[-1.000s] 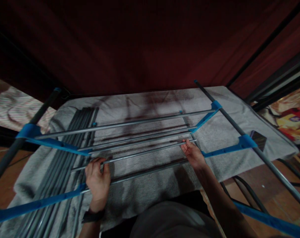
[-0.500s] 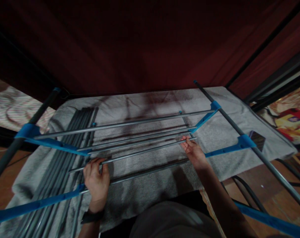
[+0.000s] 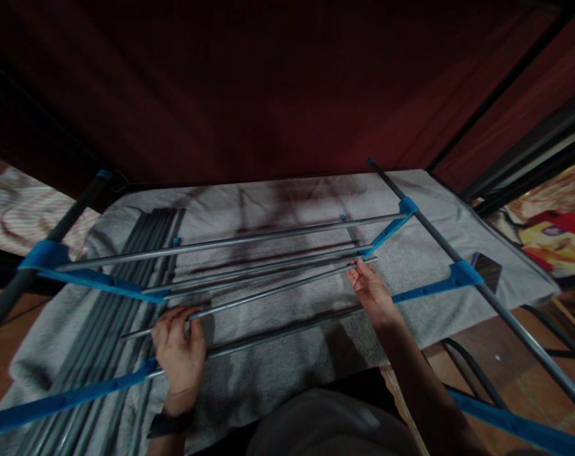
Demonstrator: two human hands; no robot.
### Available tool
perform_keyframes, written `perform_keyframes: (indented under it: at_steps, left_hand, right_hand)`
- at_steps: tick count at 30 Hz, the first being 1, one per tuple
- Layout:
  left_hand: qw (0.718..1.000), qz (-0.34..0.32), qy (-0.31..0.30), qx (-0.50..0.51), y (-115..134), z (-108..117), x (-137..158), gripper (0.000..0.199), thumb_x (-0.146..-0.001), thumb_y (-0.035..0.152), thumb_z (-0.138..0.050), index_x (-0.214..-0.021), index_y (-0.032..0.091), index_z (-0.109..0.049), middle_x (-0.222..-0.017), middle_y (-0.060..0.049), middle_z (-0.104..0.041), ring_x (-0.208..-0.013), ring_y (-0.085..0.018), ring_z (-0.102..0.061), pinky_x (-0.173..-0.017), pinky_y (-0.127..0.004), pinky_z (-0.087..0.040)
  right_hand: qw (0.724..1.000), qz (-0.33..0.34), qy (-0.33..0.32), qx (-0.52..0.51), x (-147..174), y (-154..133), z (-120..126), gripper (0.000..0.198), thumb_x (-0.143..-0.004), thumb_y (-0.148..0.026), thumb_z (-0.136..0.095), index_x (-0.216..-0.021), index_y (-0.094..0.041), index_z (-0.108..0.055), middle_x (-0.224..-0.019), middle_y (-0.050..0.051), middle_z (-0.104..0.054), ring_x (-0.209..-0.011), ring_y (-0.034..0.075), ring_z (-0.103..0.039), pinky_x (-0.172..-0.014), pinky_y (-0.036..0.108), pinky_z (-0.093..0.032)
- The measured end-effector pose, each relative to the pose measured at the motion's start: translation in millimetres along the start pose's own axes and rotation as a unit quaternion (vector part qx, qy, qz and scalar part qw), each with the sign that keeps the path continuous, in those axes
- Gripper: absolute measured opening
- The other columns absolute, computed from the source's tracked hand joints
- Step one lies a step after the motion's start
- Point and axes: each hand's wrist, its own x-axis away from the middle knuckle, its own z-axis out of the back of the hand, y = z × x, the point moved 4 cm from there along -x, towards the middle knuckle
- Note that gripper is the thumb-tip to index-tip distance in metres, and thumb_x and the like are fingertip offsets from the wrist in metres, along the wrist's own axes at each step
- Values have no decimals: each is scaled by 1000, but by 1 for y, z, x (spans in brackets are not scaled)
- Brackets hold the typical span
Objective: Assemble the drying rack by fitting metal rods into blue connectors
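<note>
Both of my hands hold one thin grey metal tube [image 3: 268, 292], tilted with its right end farther from me. My left hand [image 3: 179, 348] is closed around it near its left end, which sticks out past the fingers. My right hand [image 3: 370, 288] pinches it close to its right end, just below a blue plastic bracket [image 3: 384, 235]. Behind the held tube, other crossbars [image 3: 263, 238] run between that bracket and a left blue bracket [image 3: 102, 278]. Nearer to me, another crossbar [image 3: 287, 330] joins the front blue brackets. My left fingers hide part of the held tube.
A bundle of loose grey tubes [image 3: 97, 329] lies at the left on a grey blanket [image 3: 306, 199]. Thick upright poles stand left [image 3: 78, 206] and right [image 3: 434, 231]. A phone-like dark slab [image 3: 487, 271] rests at the right, and dark red fabric [image 3: 268, 95] hangs behind.
The held tube has become more tilted: its left end has moved left and toward me, while its right end is slightly farther away. Both hands keep their grip. The view has shifted a little.
</note>
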Motion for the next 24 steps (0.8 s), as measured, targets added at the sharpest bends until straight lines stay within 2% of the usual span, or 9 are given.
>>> perform_keyframes:
  at_steps: [7, 14, 19, 24]
  left_hand:
    - [1000, -23, 9, 6, -1, -1, 2, 17, -97, 29, -52, -105, 21, -64, -112, -12, -67, -116, -28, -60, -108, -48, -44]
    - [1000, -25, -7, -6, 0, -1, 2, 22, -98, 31, -49, -108, 19, -65, -110, -13, -69, -112, -28, -61, -106, -48, -46]
    - [999, -28, -11, -17, -2, -3, 3, 25, -99, 33, -48, -108, 18, -66, -109, -14, -69, -110, -29, -61, -104, -48, -47]
    - [999, -29, -20, -17, -4, -4, 4, 28, -99, 34, -47, -110, 17, -66, -110, -14, -69, -109, -28, -61, -103, -47, -46]
  right_hand:
    - [999, 16, -43, -3, 1, -13, -15, 22, -70, -19, -88, -75, -23, -68, -86, -2, -76, -88, 12, -72, -84, 25, -59]
    - [998, 33, -51, 6, -1, -30, -29, 19, -74, -20, -86, -77, -23, -67, -86, -3, -75, -84, 11, -71, -82, 23, -57]
    - [998, 39, -40, -19, -7, -34, -33, 24, -73, -21, -87, -72, -22, -63, -82, -4, -74, -81, 10, -70, -80, 23, -56]
    - [997, 50, -62, -19, -10, -37, -38, 18, -75, -19, -85, -78, -22, -67, -83, -4, -74, -80, 10, -69, -80, 23, -56]
